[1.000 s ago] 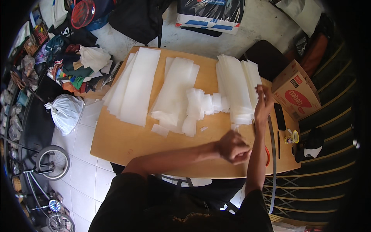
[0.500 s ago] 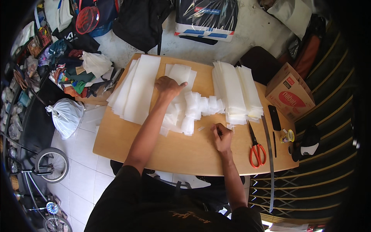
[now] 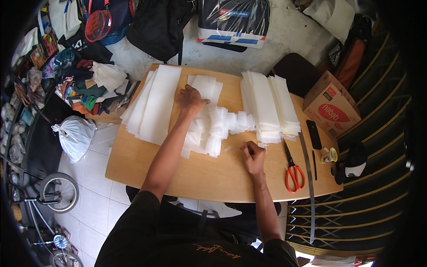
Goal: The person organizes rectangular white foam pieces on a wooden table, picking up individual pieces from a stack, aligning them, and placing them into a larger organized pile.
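My left hand [image 3: 191,101] rests palm down at the left edge of the middle stack of thin white sheets [image 3: 206,84], its thumb spread to the right over them. Small cut white pieces [image 3: 218,127] lie in an overlapping heap just nearer to me and run rightward. My right hand [image 3: 254,157] is closed above the bare wood in front of that heap, fingers curled in; whether anything tiny is pinched there is hidden. Long white sheets [image 3: 161,102] are fanned on the left. Other long strips [image 3: 262,104] are stacked on the right. Orange-handled scissors [image 3: 294,175] lie right of my right hand.
Along the right side of the wooden table [image 3: 133,167] lie a long metal ruler [image 3: 310,191], a phone [image 3: 313,134], a thin black pen-like stick [image 3: 315,164] and a small yellow tub [image 3: 329,155]. Beyond stands a cardboard box [image 3: 332,107]. A bicycle [image 3: 58,196] is on the left.
The whole view has shifted slightly. Both hands keep nearly the same places and poses, and the sheets and cut pieces show no clear movement.
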Motion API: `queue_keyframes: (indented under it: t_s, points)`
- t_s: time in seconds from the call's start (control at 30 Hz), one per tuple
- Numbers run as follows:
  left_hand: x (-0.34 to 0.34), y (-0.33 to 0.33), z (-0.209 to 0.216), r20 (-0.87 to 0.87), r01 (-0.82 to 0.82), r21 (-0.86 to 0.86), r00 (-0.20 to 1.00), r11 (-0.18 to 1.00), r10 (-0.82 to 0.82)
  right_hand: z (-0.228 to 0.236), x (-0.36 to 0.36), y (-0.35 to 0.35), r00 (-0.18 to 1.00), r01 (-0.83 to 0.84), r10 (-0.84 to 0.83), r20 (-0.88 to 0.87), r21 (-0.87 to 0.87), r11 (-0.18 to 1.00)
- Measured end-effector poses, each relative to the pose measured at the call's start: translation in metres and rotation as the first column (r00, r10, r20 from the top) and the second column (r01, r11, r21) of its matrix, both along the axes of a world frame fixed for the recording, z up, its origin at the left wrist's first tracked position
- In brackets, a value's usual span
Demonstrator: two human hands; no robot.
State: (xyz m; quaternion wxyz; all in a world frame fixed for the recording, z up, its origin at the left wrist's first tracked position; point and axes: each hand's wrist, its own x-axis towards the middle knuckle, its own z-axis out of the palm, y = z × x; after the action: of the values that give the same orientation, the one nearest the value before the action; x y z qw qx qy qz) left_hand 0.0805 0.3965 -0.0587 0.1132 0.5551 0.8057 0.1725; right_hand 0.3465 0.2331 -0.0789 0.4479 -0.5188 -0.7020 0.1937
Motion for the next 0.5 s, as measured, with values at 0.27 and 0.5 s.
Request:
queue_keyframes:
  t_s: [0.27,0.5]
  points:
    - [-0.008,0.001,0.001,-0.057,0.061,-0.040,0.996,0.997,-0.063,-0.004,0.000,0.004,1.000,-0.009,0.009,-0.007,0.042,0.999]
    - [-0.002,-0.008,0.013,0.033,-0.045,0.093,0.999,0.995,0.042,-0.005,0.004,0.003,1.000,0.017,-0.017,0.002,-0.015,1.000]
